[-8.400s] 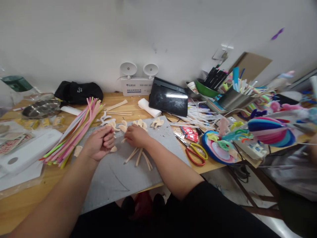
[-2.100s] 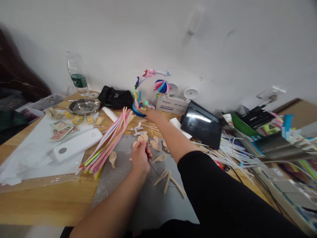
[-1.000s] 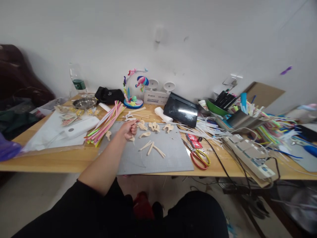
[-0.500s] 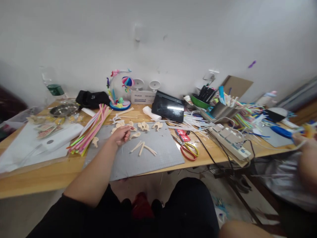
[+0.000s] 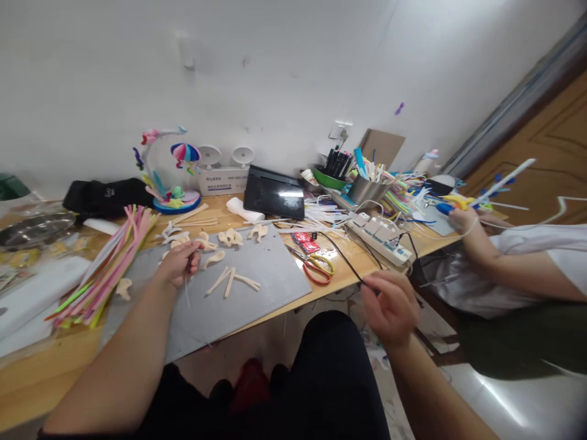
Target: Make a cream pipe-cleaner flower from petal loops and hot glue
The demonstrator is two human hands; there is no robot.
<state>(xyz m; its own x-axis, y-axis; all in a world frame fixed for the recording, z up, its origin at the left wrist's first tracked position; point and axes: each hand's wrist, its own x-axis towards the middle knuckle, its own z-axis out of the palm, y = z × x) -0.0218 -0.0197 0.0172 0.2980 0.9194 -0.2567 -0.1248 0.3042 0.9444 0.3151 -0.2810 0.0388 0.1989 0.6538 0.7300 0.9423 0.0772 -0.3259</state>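
Observation:
My left hand is closed over the grey mat, and a thin pale strand hangs below its fingers. Cream fuzzy curled pieces lie just beyond it, one close to the fingertips. Several short cream sticks are to its right on the mat. My right hand is raised off the table's front edge with its fingers curled together; what they hold, if anything, I cannot make out. A black cable runs up to its fingertips in the picture, but whether they touch is unclear.
Scissors with red and yellow handles lie right of the mat, near a power strip. A bundle of coloured pipe cleaners is at the left. Another person's hand works at the far right.
My view has turned right, so the table things sit further left. My right hand has come up into view, where only part of the arm showed before. My left hand stays closed over the mat.

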